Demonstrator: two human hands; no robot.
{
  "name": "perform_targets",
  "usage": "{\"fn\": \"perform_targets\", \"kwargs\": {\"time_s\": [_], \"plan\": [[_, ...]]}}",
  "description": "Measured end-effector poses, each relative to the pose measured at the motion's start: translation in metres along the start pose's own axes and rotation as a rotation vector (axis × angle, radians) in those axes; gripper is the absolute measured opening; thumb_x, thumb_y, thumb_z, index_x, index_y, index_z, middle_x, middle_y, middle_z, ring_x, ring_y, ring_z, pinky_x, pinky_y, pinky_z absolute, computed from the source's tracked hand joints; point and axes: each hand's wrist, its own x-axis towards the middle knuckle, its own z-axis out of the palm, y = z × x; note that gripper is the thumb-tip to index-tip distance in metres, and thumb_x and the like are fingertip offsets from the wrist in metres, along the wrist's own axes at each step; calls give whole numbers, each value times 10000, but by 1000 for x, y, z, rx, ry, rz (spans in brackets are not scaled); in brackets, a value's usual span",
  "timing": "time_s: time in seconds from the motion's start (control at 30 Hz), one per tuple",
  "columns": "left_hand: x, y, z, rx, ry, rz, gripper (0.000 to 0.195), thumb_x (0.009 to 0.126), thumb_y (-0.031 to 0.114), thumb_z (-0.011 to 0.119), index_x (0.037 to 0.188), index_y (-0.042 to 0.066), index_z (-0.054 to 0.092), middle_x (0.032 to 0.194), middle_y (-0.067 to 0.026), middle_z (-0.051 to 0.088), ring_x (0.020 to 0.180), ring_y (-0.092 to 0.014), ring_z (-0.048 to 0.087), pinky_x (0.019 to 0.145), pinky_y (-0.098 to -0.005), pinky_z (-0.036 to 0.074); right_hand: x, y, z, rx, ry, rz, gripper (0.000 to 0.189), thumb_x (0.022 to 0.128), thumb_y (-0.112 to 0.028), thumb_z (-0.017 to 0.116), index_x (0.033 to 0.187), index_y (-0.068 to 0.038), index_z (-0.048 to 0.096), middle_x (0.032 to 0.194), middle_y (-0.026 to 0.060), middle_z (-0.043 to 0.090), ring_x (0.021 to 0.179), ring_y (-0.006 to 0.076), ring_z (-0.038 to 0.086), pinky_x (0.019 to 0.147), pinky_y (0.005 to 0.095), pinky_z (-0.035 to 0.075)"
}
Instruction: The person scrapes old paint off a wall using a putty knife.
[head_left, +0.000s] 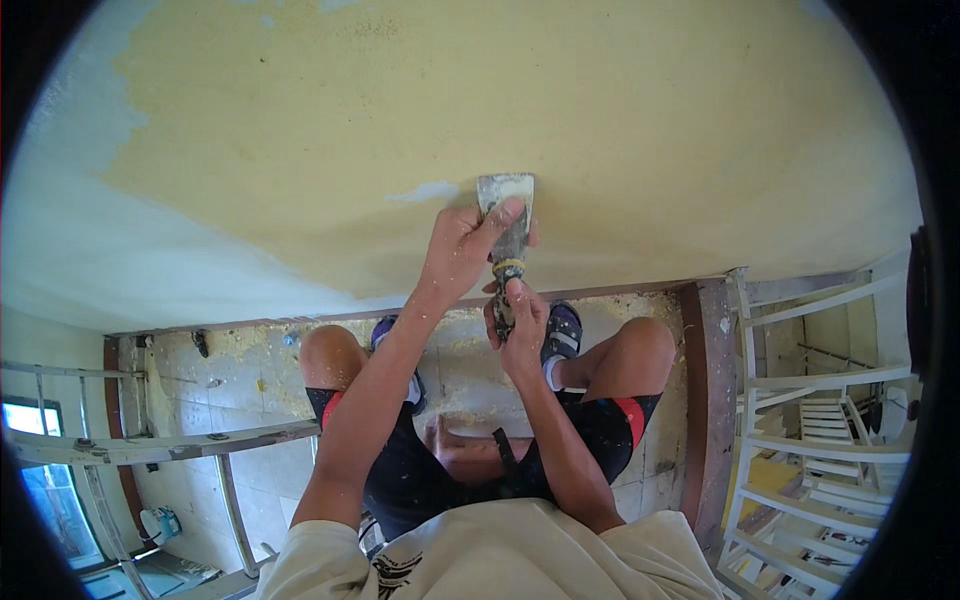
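Observation:
Both my hands are on one scraper (511, 244), a flat, paint-spattered metal blade on a dark handle with a yellow band. My left hand (465, 244) grips the upper part, its thumb lying on the base of the blade and its fingers behind. Around the lower handle closes my right hand (519, 315), thumb along the front. The blade's wide edge points at the wall (360, 135), which is yellow with pale patches at the left and one small pale patch beside the blade. Whether the edge touches the wall cannot be told. Flecks dot my hands and forearms.
Below the wall lies a tiled floor (457, 360) with pale crumbs along its edge. A metal ladder (180, 448) crosses the lower left, near a small bucket (161, 525). At the right stand a brown post (709, 397) and a white railing (825, 448). I sit with knees apart.

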Motion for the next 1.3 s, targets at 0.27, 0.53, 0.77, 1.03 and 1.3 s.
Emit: {"fn": "perform_targets", "kwargs": {"time_s": [0.27, 0.53, 0.77, 1.03, 1.3], "plan": [[-3, -6, 3, -30, 7, -14, 432, 897, 395, 533, 806, -8, 659, 683, -40, 643, 580, -60, 542, 503, -215, 428, -3, 0, -2, -12, 8, 34, 411, 910, -386, 468, 844, 8, 565, 495, 35, 463, 323, 78, 358, 307, 205, 249], [1, -4, 6, -62, 4, -14, 427, 885, 394, 554, 827, -18, 653, 707, -52, 651, 601, -71, 563, 517, -220, 444, -5, -5, -5, -9, 22, 35, 372, 915, -352, 489, 856, -1, 596, 532, 21, 482, 358, 59, 359, 330, 201, 261], [0, -2, 8, -110, 21, -29, 410, 891, 375, 552, 853, -21, 652, 730, -68, 658, 638, -88, 598, 536, -222, 471, -7, -5, -3, -21, 46, 13, 355, 912, -339, 507, 863, 0, 598, 546, 18, 487, 358, 53, 357, 329, 197, 254], [1, 15, 4, -72, 33, -2, 431, 885, 394, 552, 863, -25, 651, 721, -85, 658, 654, -100, 614, 536, -237, 485, -3, -24, 7, -52, 38, 2, 379, 903, -363, 505, 853, 3, 588, 521, 19, 481, 346, 60, 356, 325, 204, 250], [3, 5, 7, -97, 45, 6, 413, 886, 366, 561, 881, -38, 643, 740, -80, 660, 669, -119, 633, 538, -237, 491, -10, -21, 6, -66, 68, 61, 420, 897, -409, 492, 859, 0, 580, 517, 20, 477, 337, 64, 350, 322, 205, 248]]}}
